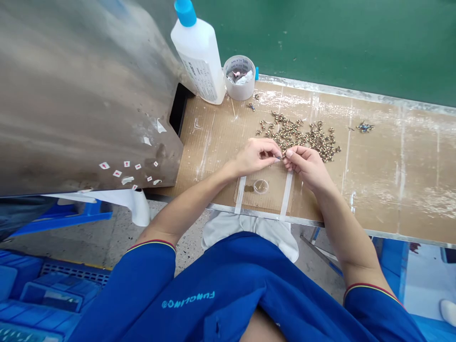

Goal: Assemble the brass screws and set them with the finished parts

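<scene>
My left hand (257, 156) and my right hand (307, 167) meet over the cardboard-covered bench, fingertips almost touching. Closed in a pinch, the left holds a small dark piece (279, 157), too small to name. The right is pinched on a small brass-coloured metal part (284, 154), largely covered by the fingers. Just beyond both hands lies a loose pile of small brass-coloured metal parts (290, 130). Nearer my body, a small clear round dish (261, 186) sits on a taped cardboard piece (245, 202); thin lines show in the dish, but what they are is unclear.
A white bottle with a blue cap (199, 57) stands at the back left beside a tape-roll cup (239, 90) holding scraps. A thin stick (232, 108) lies near them. Small dark-blue parts (365, 127) lie at right. A large metal panel (107, 104) bounds the left side.
</scene>
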Action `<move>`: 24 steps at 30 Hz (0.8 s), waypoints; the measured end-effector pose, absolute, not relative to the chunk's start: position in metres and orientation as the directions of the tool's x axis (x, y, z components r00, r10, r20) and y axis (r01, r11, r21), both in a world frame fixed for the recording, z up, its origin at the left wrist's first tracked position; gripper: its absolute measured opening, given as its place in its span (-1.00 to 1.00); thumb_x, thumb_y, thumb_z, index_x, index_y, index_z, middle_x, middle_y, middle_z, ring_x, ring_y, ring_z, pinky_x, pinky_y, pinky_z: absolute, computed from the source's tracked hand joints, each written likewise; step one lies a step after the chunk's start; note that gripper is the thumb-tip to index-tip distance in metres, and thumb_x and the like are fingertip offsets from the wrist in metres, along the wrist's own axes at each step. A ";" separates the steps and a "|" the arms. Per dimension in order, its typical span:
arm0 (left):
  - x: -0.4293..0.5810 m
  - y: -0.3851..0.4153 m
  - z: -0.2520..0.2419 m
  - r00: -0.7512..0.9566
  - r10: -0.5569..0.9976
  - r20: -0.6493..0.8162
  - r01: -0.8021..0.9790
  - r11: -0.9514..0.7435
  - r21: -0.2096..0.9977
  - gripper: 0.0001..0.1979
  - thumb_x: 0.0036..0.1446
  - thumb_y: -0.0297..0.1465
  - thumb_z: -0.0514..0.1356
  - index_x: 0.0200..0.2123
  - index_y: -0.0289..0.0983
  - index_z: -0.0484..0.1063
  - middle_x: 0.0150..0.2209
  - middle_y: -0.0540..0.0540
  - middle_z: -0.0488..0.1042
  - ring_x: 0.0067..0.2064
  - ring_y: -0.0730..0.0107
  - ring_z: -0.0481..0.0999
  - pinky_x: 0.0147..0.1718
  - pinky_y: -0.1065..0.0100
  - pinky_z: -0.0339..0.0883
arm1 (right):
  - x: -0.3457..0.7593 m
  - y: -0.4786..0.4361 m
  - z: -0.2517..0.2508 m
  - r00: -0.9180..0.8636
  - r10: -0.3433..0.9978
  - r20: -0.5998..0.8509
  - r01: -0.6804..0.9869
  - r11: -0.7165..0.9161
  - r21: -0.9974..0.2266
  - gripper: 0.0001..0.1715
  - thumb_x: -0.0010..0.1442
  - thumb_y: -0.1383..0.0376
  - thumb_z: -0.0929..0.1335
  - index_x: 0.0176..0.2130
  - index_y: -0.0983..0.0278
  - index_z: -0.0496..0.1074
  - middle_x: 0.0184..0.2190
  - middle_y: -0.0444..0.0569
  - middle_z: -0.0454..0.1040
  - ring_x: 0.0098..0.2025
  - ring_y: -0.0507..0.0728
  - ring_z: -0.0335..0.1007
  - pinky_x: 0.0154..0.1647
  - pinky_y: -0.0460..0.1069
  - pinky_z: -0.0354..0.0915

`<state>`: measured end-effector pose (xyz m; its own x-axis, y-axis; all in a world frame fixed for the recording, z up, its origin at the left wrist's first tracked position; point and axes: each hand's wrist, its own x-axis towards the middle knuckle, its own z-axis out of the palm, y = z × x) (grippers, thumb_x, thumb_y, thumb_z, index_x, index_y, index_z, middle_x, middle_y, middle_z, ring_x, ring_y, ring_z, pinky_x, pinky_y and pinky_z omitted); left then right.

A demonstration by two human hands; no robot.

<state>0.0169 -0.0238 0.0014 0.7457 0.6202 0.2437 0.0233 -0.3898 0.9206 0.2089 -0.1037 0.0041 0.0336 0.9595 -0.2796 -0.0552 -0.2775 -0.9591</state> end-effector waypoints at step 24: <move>0.013 -0.018 -0.006 0.807 0.560 0.187 0.207 -0.564 0.800 -0.81 0.14 -0.43 0.37 -0.15 -0.29 0.55 -0.21 -0.13 0.59 -0.18 0.29 0.54 -0.13 0.31 0.36 | 0.205 -0.104 -0.001 0.075 0.980 -0.186 0.000 -0.187 -0.982 -0.36 -0.02 -0.28 0.55 -0.37 0.20 0.48 -0.47 -0.12 0.54 -0.48 0.02 0.38 -0.42 -0.04 0.39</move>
<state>0.0126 -0.0176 -0.0063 0.8069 0.5604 0.1867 0.2067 -0.5639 0.7995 0.2052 -0.1036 -0.0007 0.0746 0.9797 -0.1860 0.0001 -0.1865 -0.9824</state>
